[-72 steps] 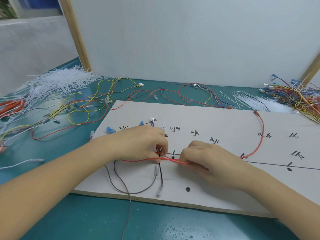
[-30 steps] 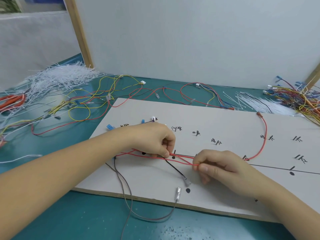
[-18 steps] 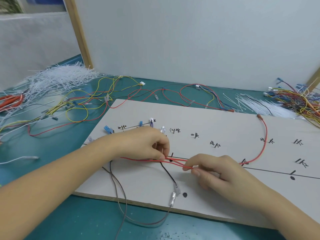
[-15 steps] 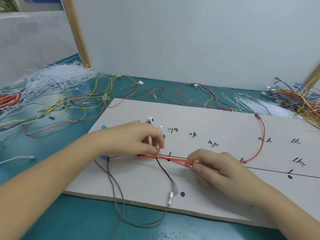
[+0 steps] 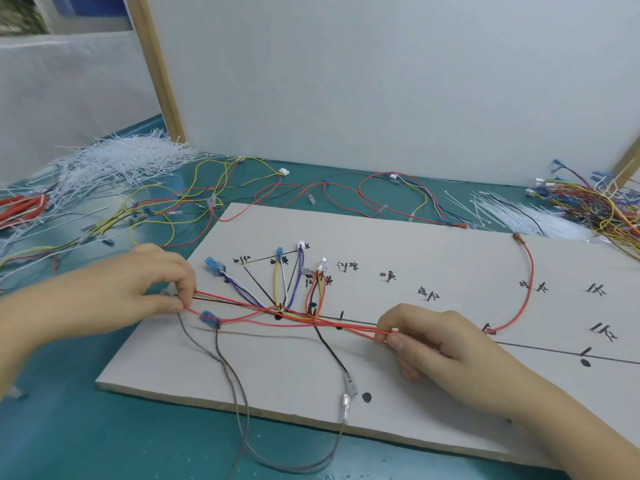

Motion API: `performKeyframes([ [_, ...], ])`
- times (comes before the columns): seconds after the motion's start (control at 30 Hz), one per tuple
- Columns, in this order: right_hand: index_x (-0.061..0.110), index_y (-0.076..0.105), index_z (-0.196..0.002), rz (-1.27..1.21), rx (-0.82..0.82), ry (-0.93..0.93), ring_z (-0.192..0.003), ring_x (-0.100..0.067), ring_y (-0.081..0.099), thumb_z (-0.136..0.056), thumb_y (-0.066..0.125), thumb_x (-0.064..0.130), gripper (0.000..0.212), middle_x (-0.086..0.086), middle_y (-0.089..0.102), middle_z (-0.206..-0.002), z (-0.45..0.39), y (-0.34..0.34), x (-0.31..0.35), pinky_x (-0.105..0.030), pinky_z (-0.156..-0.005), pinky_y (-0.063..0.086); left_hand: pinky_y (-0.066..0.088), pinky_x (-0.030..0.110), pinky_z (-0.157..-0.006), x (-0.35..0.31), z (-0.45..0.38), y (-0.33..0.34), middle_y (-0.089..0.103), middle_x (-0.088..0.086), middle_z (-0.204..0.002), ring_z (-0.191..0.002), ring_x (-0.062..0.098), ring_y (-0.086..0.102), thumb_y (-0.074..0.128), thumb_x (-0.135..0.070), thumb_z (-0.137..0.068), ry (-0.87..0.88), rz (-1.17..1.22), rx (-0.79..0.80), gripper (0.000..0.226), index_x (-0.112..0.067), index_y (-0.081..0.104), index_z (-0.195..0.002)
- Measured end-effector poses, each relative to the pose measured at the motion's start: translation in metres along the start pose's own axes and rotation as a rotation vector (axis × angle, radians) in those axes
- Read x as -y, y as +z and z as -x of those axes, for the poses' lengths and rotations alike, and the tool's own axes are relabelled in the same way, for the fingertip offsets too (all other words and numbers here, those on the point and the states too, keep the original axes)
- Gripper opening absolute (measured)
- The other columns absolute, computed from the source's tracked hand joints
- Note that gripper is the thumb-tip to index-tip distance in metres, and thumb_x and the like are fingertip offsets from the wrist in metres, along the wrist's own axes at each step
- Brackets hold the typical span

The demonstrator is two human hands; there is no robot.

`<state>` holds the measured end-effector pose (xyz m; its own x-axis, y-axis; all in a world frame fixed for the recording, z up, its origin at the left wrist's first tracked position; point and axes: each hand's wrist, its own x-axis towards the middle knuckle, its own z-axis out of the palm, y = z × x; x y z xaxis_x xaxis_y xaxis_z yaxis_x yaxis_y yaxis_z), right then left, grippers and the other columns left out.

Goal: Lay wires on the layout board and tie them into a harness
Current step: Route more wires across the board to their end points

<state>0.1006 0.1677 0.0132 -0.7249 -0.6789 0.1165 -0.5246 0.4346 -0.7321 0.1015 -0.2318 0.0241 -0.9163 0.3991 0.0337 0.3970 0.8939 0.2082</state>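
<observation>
A grey layout board (image 5: 398,251) with black lines and handwritten labels lies on the teal table. Red wires (image 5: 291,318) stretch taut across its left half. My left hand (image 5: 149,285) pinches their left ends just off the board's left edge. My right hand (image 5: 440,341) pinches the same red wires near the board's middle line. Between the hands, blue, white, yellow and orange wires with small connectors (image 5: 301,245) fan upward from a black peg (image 5: 278,311). A grey wire (image 5: 242,400) and a black wire (image 5: 332,351) with clear terminals hang over the board's front edge.
White cable ties (image 5: 117,164) are heaped at the far left, with more ties (image 5: 519,213) at the far right. Loose coloured wires (image 5: 194,206) lie behind the board, and a wire tangle (image 5: 595,202) sits at the right edge. One red wire (image 5: 528,282) arcs over the board's right part.
My left hand has slid left off the board along the red wires, uncovering the fanned wires and connectors. My right hand has stayed put, still pinching the red wires.
</observation>
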Motion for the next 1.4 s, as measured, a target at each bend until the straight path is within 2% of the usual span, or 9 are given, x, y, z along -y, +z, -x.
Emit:
performKeyframes([
  [0.1,0.039,0.051,-0.089,-0.059,-0.002,0.048,-0.058,-0.01,0.052,-0.091,0.042,0.035,0.011,0.001,0.059,-0.06,-0.001,0.0,0.0,-0.023,-0.061,0.042,0.046,0.014,-0.065,-0.004,0.007,-0.017,0.064,-0.02,-0.083,-0.071,-0.005,0.057,0.051,-0.054,-0.075,-0.007,0.212,-0.212,0.018,-0.043,0.06,-0.086],
  [0.2,0.037,0.05,-0.085,-0.147,-0.021,0.119,-0.066,-0.023,0.056,-0.089,0.039,0.034,0.012,0.002,0.059,-0.058,-0.003,-0.002,0.0,-0.039,-0.07,0.044,0.047,0.011,-0.052,-0.022,-0.002,-0.033,0.065,-0.009,-0.067,-0.056,0.003,0.058,0.064,-0.047,-0.08,0.147,0.786,-0.307,0.02,-0.029,0.064,-0.087],
  [0.3,0.036,0.048,-0.08,-0.182,-0.054,0.186,-0.07,-0.032,0.056,-0.087,0.037,0.029,0.015,0.0,0.062,-0.06,-0.005,-0.007,0.0,-0.045,-0.069,0.043,0.052,0.033,-0.074,-0.068,-0.027,-0.039,0.066,0.014,-0.09,-0.081,0.028,0.062,0.049,-0.022,-0.096,0.524,1.457,-0.009,0.028,-0.002,0.054,-0.114],
  [0.37,0.028,0.048,-0.08,-0.242,-0.095,0.219,-0.07,-0.031,0.062,-0.092,0.038,0.019,0.018,-0.003,0.062,-0.06,-0.004,-0.01,-0.001,-0.042,-0.069,0.044,0.044,0.046,-0.087,-0.099,-0.046,-0.041,0.059,0.033,-0.104,-0.097,0.041,0.055,0.038,-0.018,-0.101,0.513,1.796,0.142,0.038,0.01,0.042,-0.126],
  [0.43,0.016,0.047,-0.082,-0.326,-0.128,0.258,-0.07,-0.027,0.068,-0.095,0.035,0.002,0.022,-0.004,0.059,-0.058,-0.004,-0.014,-0.003,-0.037,-0.07,0.048,0.051,0.031,-0.074,-0.119,-0.07,-0.03,0.07,0.015,-0.095,-0.085,0.026,0.064,0.053,-0.028,-0.093,0.396,1.632,0.175,0.03,-0.009,0.061,-0.114],
  [0.53,0.008,0.043,-0.082,-0.485,-0.171,0.333,-0.072,-0.026,0.07,-0.091,0.028,-0.01,0.025,-0.005,0.056,-0.057,-0.004,-0.023,-0.006,-0.031,-0.067,0.057,0.046,0.015,-0.053,-0.136,-0.1,-0.008,0.069,-0.004,-0.068,-0.057,0.005,0.058,0.057,-0.004,-0.086,0.151,1.215,-0.07,0.017,-0.017,0.067,-0.082],
  [0.7,0.009,0.04,-0.08,-0.609,-0.169,0.424,-0.085,-0.03,0.071,-0.088,0.027,-0.013,0.026,-0.009,0.056,-0.059,-0.004,-0.029,-0.012,-0.032,-0.067,0.058,0.039,0.01,-0.06,-0.131,-0.107,0.034,0.061,-0.023,-0.076,-0.065,-0.001,0.052,0.066,-0.02,-0.078,0.195,0.486,0.111,0.015,-0.034,0.066,-0.075],
  [1.07,0.011,0.033,-0.076,-0.552,-0.131,0.561,-0.078,-0.028,0.071,-0.09,0.037,-0.017,0.031,-0.015,0.069,-0.077,0.011,-0.074,-0.025,-0.027,-0.063,0.059,0.031,0.007,-0.074,-0.141,-0.099,0.047,0.051,-0.022,-0.082,-0.088,-0.013,0.04,0.065,-0.025,-0.083,0.226,0.246,0.027,0.009,-0.033,0.067,-0.081],
  [1.4,0.006,0.043,-0.073,-0.43,-0.019,0.639,-0.074,-0.025,0.071,-0.083,0.057,-0.012,0.025,-0.019,0.072,-0.092,0.026,-0.101,-0.048,-0.023,-0.06,0.056,0.032,0.02,-0.081,-0.161,-0.1,0.047,0.057,-0.015,-0.088,-0.092,0.005,0.04,0.056,-0.027,-0.088,0.216,0.104,-0.027,0.011,-0.029,0.066,-0.086],
])
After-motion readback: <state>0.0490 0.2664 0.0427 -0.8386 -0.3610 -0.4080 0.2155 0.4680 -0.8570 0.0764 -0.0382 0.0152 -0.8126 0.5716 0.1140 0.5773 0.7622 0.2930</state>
